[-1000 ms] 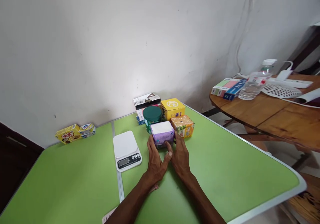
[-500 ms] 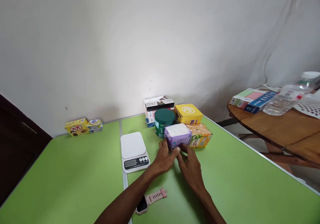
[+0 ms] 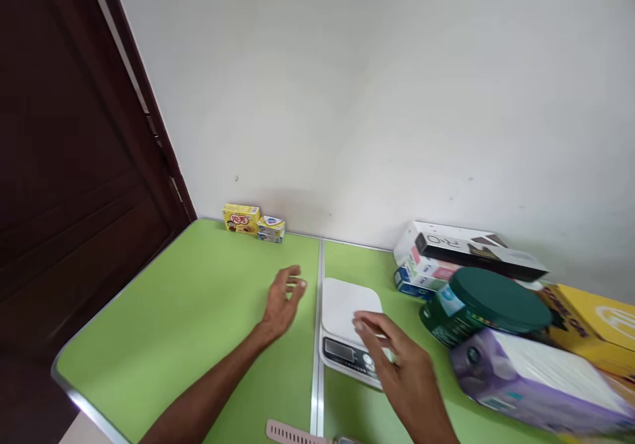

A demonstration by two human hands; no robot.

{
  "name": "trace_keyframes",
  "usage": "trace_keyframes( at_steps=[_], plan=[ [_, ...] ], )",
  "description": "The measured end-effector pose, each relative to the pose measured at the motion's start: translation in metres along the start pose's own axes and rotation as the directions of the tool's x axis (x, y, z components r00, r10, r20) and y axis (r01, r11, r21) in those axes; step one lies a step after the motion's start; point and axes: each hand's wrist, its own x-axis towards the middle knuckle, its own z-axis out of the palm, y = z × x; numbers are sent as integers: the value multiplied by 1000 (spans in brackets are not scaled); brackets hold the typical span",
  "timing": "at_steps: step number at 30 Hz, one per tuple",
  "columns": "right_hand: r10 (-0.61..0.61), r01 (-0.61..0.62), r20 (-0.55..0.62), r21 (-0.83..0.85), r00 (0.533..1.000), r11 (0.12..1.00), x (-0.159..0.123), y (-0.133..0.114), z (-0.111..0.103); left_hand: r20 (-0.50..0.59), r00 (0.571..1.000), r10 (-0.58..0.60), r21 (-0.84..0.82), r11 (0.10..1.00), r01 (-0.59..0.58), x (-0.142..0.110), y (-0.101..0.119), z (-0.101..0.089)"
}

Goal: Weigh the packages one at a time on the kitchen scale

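Observation:
My left hand (image 3: 284, 303) is over the green table left of the metal seam, holding nothing, its fingers curved and apart. My right hand (image 3: 403, 366) hovers above the right side of a white digital kitchen scale (image 3: 350, 304) and partly covers its buttons. That hand holds nothing either; thumb and fingers are loosely bent with a gap between them. The scale's platform bears nothing. To the right lies a purple and white tissue pack (image 3: 540, 384), slightly blurred, in front of a tub with a dark green lid (image 3: 496, 300).
A yellow snack box (image 3: 241, 220) and small soap-like boxes (image 3: 270, 228) stand by the wall at back left. Stacked flat boxes (image 3: 476, 249) and a yellow box (image 3: 595, 321) are at right. A pink watch strap (image 3: 292, 433) lies at the front edge of view. A dark door (image 3: 74, 133) is left.
Both hands have let go of the tissue pack and moved left, spreading apart. The view has turned left, so the side table is out of sight and the door shows more.

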Motion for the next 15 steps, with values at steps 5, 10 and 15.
trace_keyframes(
  at_steps=[5,10,15],
  plan=[
    [-82,73,264,42,961,996,92,2,102,-279,960,-13,128,991,50,63,-79,-61],
    [18,-24,158,31,987,999,199,31,186,-287,956,57,153,988,-13,118,-118,-77],
    [-30,23,113,62,993,998,268,40,227,-272,956,110,156,985,-68,164,-138,-74]
  ],
)
